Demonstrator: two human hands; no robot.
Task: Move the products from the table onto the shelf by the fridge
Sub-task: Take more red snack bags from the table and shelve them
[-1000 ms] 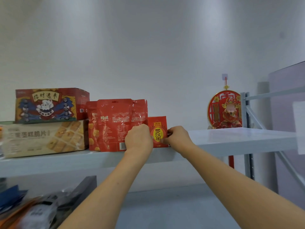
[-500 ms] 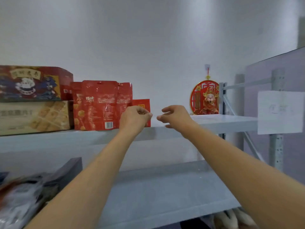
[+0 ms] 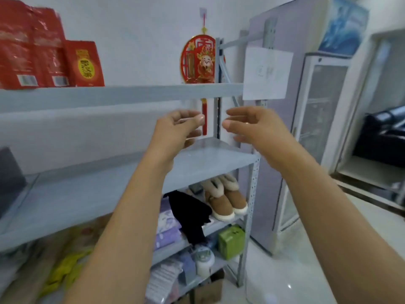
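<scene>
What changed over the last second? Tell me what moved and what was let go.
Both hands let go of the small red packet and drew back and down from the top shelf. The left hand and right hand now hang empty, fingers relaxed, below its front edge. The view also swung right. The packet stays upright on the top shelf beside the red pouches.

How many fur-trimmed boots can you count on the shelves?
2. The left boot stands beside the black cloth, the right boot next to it by the shelf post. The cloth may hide more.
</scene>
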